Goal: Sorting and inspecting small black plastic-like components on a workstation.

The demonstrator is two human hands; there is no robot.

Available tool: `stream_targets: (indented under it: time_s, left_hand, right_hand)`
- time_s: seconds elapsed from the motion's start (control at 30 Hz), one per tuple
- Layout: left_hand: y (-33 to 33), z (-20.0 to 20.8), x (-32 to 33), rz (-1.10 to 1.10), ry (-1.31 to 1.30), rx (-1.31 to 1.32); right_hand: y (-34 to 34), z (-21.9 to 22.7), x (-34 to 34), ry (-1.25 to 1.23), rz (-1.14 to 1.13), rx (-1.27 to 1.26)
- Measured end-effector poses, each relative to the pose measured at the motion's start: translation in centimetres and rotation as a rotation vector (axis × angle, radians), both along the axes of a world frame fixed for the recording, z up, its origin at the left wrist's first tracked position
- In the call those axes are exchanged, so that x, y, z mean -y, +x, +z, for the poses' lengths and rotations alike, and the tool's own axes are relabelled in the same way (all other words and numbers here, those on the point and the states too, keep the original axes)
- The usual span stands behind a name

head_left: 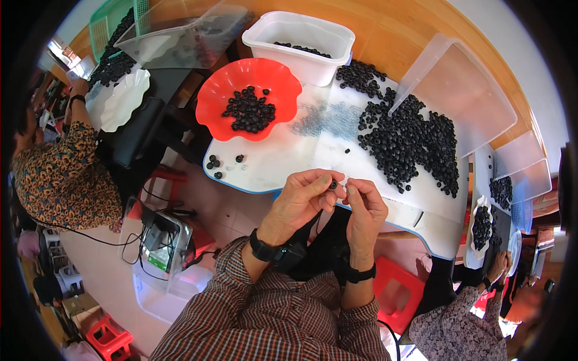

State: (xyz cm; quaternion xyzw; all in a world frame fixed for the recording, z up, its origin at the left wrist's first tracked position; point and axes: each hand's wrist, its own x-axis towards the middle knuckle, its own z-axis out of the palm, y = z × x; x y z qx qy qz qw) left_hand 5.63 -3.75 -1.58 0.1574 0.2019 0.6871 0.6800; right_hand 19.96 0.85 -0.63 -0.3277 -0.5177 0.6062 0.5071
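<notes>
Both my hands are raised together just off the near edge of the white table (pixel 283 171). Between the thumb and fingers of my left hand (pixel 298 195) is a small round black part (pixel 333 185). My right hand (pixel 365 207) is closed in a pinch close beside it; a small pale bit shows near its fingertips, too small to name. Beyond my hands, a red wavy-rimmed bowl (pixel 208 99) holds a heap of similar black parts (pixel 250 111). A large pile of black parts (pixel 400 138) spreads over the table's right side.
A white tub (pixel 325 69) with black parts stands at the back, and a clear bin (pixel 460 90) leans at the right. Several loose parts (pixel 218 175) lie near the left edge. Co-workers (pixel 66 168) sit on both sides. A red stool (pixel 397 292) stands below right.
</notes>
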Motion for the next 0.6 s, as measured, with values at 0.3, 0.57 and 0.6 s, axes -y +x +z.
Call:
stream_targets:
  time_s: [0.3,0.57,0.6]
  left_hand:
    - [0.8,-1.1,-0.1,0.029,-0.003,-0.100]
    - [1.8,-0.7,0.2,0.113,-0.036,-0.217]
    - [1.6,-0.6,0.1,0.119,-0.043,-0.214]
  right_hand:
    - [-1.7,0.8,0.8,0.029,0.042,0.068]
    - [-2.4,1.1,1.4,-0.054,0.119,0.231]
    - [-2.5,1.0,1.3,-0.053,0.120,0.231]
